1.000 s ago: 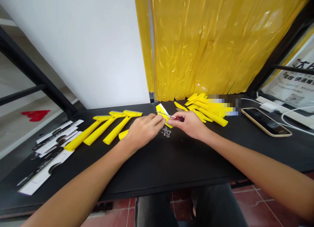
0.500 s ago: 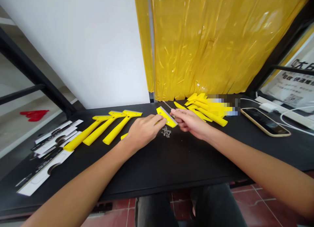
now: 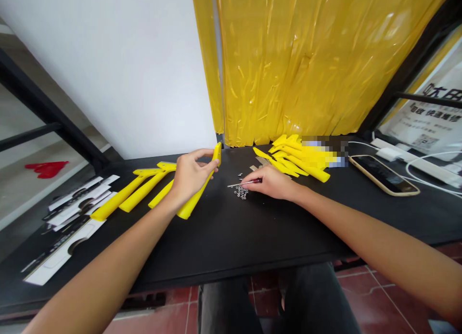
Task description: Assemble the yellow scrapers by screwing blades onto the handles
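Observation:
My left hand point(image 3: 191, 175) is closed around a yellow scraper point(image 3: 197, 202), its head turned edge-on at the top and its handle slanting down toward me. In my right hand point(image 3: 273, 181) a thin screwdriver point(image 3: 236, 185) with a dark red handle lies sideways, its tip pointing left. The right fingertips are at a small heap of metal nuts point(image 3: 241, 193) on the black table; whether they pinch a nut too, I cannot tell. A few screws point(image 3: 240, 175) lie behind the heap. Thin blades point(image 3: 260, 161) lie partly hidden behind the right hand.
Several yellow scrapers point(image 3: 144, 189) lie in a row at the left, beside white-and-black packaging cards point(image 3: 54, 257). More yellow scraper parts point(image 3: 303, 163) are piled at the back right. A phone point(image 3: 384, 175) and white cables point(image 3: 415, 168) lie on the right of the black table point(image 3: 231, 247).
My left hand has drawn the scraper left and turned its head edge-on. My right hand has moved down to the nuts, and the screwdriver has swung from pointing away to lying sideways.

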The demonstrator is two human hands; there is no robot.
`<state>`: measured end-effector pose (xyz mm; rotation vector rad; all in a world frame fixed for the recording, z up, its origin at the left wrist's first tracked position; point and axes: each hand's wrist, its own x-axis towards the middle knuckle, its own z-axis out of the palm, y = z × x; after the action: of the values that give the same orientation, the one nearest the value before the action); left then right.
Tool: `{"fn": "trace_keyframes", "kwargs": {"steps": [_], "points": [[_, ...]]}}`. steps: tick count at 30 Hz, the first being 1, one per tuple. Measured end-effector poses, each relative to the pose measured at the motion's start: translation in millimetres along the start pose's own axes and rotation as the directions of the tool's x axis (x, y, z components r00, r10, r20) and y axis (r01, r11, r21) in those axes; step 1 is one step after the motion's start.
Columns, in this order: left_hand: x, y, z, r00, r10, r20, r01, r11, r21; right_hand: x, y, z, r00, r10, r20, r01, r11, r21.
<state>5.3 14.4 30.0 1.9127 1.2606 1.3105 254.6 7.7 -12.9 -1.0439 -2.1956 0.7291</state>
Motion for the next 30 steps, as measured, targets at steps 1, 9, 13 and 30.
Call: {"fn": "trace_keyframes", "kwargs": {"steps": [1,9,13,30], "points": [[1.5,-1.0,1.5,0.994,-0.106,0.014,0.107,0.988,-0.115,0.3,3.3,-0.3,1.0,-0.005,0.029,0.006,1.0,-0.018],[3.1,-14.8,14.9,0.884,-0.429,0.186,0.465,0.768,-0.439,8.6,16.4,-5.1,0.996,-0.022,0.087,0.03,0.996,-0.082],[5.8,-21.8,15.7,0.853,-0.467,0.232,0.519,0.716,-0.468,12.2,13.3,-3.7,0.989,-0.057,0.14,0.081,0.982,-0.169],[9.8,-17.4,8.2,0.801,-0.473,0.367,0.599,0.644,-0.476,9.4,1.3,-5.6,0.993,-0.106,-0.047,0.094,0.971,-0.22]]}}
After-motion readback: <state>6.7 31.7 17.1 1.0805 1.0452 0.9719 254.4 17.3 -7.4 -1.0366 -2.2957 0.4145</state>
